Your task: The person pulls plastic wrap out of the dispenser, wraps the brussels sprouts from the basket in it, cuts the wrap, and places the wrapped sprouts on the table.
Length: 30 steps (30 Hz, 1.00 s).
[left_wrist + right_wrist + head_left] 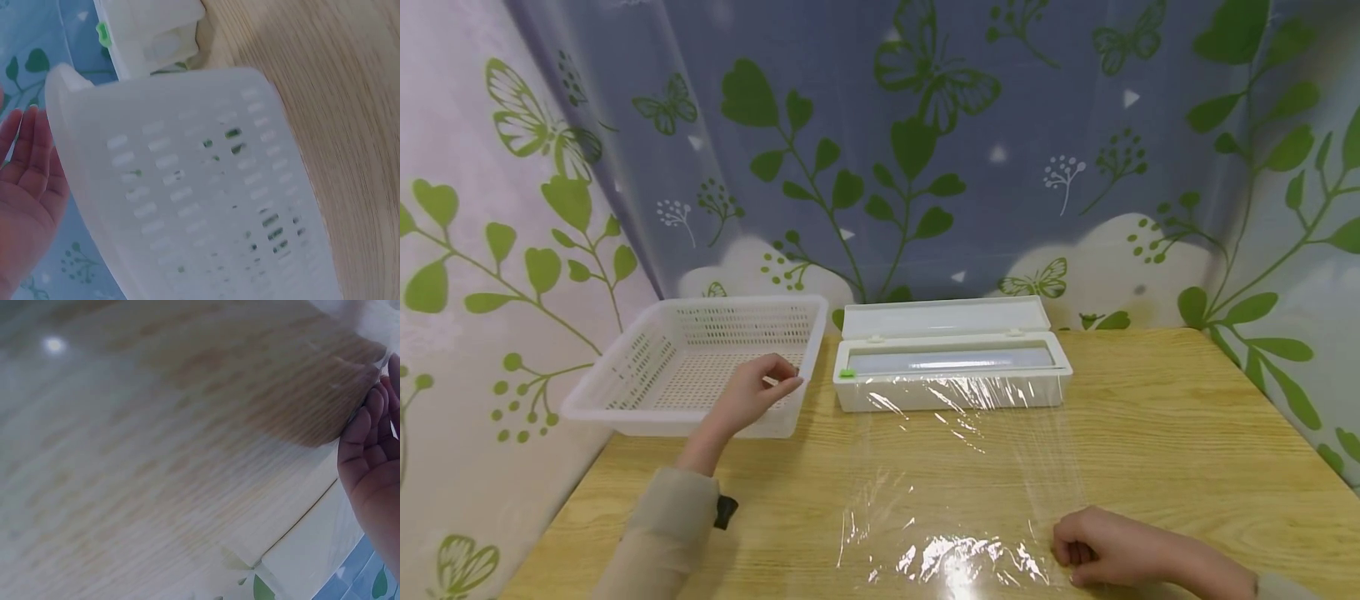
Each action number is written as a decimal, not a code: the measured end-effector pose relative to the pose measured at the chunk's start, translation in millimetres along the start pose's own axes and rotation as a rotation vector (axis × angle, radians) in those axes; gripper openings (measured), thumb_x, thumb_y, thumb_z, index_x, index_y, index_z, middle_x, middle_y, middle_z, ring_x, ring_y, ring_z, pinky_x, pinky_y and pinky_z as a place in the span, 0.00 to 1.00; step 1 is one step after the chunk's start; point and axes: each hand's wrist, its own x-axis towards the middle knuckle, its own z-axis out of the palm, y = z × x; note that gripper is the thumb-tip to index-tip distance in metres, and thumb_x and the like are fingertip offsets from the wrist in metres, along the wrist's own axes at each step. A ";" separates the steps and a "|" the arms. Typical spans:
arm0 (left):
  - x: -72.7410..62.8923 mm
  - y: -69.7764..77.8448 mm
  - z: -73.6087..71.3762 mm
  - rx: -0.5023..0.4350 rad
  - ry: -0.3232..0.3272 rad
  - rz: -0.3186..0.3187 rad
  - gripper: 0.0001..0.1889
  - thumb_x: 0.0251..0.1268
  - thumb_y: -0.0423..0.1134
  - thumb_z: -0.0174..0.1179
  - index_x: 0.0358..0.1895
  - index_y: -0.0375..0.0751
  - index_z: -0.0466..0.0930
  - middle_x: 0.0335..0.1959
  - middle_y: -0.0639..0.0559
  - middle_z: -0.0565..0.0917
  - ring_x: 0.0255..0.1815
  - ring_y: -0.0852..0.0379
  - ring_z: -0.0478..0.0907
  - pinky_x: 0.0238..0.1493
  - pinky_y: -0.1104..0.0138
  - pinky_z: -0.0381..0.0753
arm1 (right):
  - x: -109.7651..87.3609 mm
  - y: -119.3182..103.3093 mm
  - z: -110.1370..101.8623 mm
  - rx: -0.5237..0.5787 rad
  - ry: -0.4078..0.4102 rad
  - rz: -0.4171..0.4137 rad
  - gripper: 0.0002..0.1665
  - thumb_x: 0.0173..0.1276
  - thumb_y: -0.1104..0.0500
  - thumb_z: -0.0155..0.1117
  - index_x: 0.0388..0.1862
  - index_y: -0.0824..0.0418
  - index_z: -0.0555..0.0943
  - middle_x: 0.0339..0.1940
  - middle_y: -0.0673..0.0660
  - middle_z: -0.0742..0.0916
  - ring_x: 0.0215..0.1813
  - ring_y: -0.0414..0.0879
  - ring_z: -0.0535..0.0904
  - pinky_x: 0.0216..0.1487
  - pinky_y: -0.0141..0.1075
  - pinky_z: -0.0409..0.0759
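Note:
A sheet of clear plastic wrap (955, 500) stretches over the table from a white wrap dispenser (955, 393), whose lid (947, 317) stands raised at the back. At the sheet's near right corner my right hand (1112, 546) pinches the film; the right wrist view shows its fingertips at the film's edge. My left hand (756, 392) hovers over the right side of a white perforated basket (658, 425). In the left wrist view, its fingers are loosely extended beside the basket's rim (81, 162), with nothing seen in them. A green slider (847, 373) sits at the dispenser's left end.
The basket stands left of the dispenser, with a narrow gap between them. Behind both hangs a blue curtain (850, 167) with green leaves and butterflies. The wooden table (1187, 433) extends to the right, and patterned cloth also closes in both sides.

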 end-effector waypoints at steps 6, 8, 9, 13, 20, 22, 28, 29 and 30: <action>1.4 -17.8 -10.0 0.013 0.048 -0.052 0.09 0.59 0.40 0.57 0.34 0.37 0.75 0.32 0.48 0.79 0.35 0.51 0.76 0.35 0.60 0.77 | 0.7 -2.2 -0.9 0.007 0.007 -0.014 0.12 0.48 0.67 0.65 0.25 0.56 0.71 0.20 0.40 0.73 0.24 0.26 0.65 0.20 0.22 0.68; 1.6 -23.2 -13.5 0.022 0.056 -0.075 0.10 0.59 0.41 0.57 0.35 0.36 0.75 0.32 0.47 0.79 0.35 0.49 0.76 0.36 0.58 0.76 | 0.6 -2.5 -0.9 0.005 0.011 -0.018 0.12 0.48 0.67 0.66 0.25 0.55 0.71 0.20 0.40 0.73 0.24 0.26 0.65 0.20 0.22 0.68; 1.5 -26.0 -15.2 0.029 0.059 -0.086 0.11 0.60 0.42 0.56 0.35 0.36 0.75 0.33 0.46 0.79 0.36 0.49 0.76 0.36 0.58 0.76 | 0.7 -2.4 -0.8 0.004 0.012 -0.019 0.12 0.48 0.67 0.66 0.25 0.55 0.71 0.20 0.40 0.73 0.24 0.26 0.65 0.20 0.22 0.68; 0.9 -36.1 -21.4 0.042 0.065 -0.137 0.12 0.61 0.43 0.55 0.37 0.35 0.75 0.35 0.44 0.79 0.39 0.46 0.76 0.39 0.55 0.74 | 0.4 -1.5 -0.6 0.006 0.010 -0.016 0.13 0.48 0.67 0.66 0.25 0.55 0.71 0.20 0.40 0.73 0.24 0.26 0.65 0.20 0.22 0.68; 0.3 -50.0 -28.4 0.065 0.052 -0.185 0.14 0.61 0.45 0.54 0.38 0.35 0.74 0.36 0.43 0.78 0.41 0.45 0.74 0.40 0.54 0.73 | -0.1 1.2 -0.6 0.006 0.008 -0.019 0.13 0.48 0.68 0.65 0.25 0.55 0.71 0.21 0.40 0.73 0.24 0.26 0.66 0.20 0.22 0.68; 0.2 -53.9 -29.7 0.071 0.047 -0.190 0.15 0.61 0.46 0.54 0.38 0.35 0.74 0.36 0.43 0.78 0.41 0.45 0.74 0.41 0.54 0.73 | -0.1 1.6 -0.6 0.006 0.008 -0.021 0.13 0.48 0.68 0.66 0.25 0.55 0.71 0.21 0.40 0.73 0.24 0.26 0.66 0.20 0.22 0.68; -1.2 -66.1 -31.8 0.070 0.037 -0.190 0.13 0.61 0.42 0.55 0.36 0.33 0.73 0.34 0.42 0.77 0.39 0.45 0.74 0.39 0.55 0.73 | 0.4 1.8 0.4 -0.010 0.023 -0.039 0.14 0.45 0.69 0.66 0.25 0.55 0.71 0.20 0.41 0.73 0.24 0.26 0.66 0.20 0.21 0.67; -1.8 -68.2 -32.0 0.072 0.034 -0.191 0.13 0.61 0.41 0.55 0.36 0.32 0.73 0.34 0.42 0.77 0.38 0.45 0.74 0.38 0.55 0.73 | 0.5 1.4 0.9 -0.013 0.027 -0.044 0.15 0.44 0.70 0.66 0.25 0.55 0.71 0.20 0.41 0.73 0.24 0.26 0.66 0.20 0.20 0.67; -2.6 -70.5 -32.2 0.075 0.027 -0.196 0.12 0.60 0.40 0.55 0.36 0.32 0.73 0.33 0.42 0.77 0.38 0.45 0.74 0.38 0.55 0.74 | 0.5 0.8 1.4 -0.014 0.030 -0.048 0.15 0.44 0.70 0.66 0.25 0.55 0.71 0.20 0.41 0.73 0.24 0.26 0.65 0.20 0.20 0.67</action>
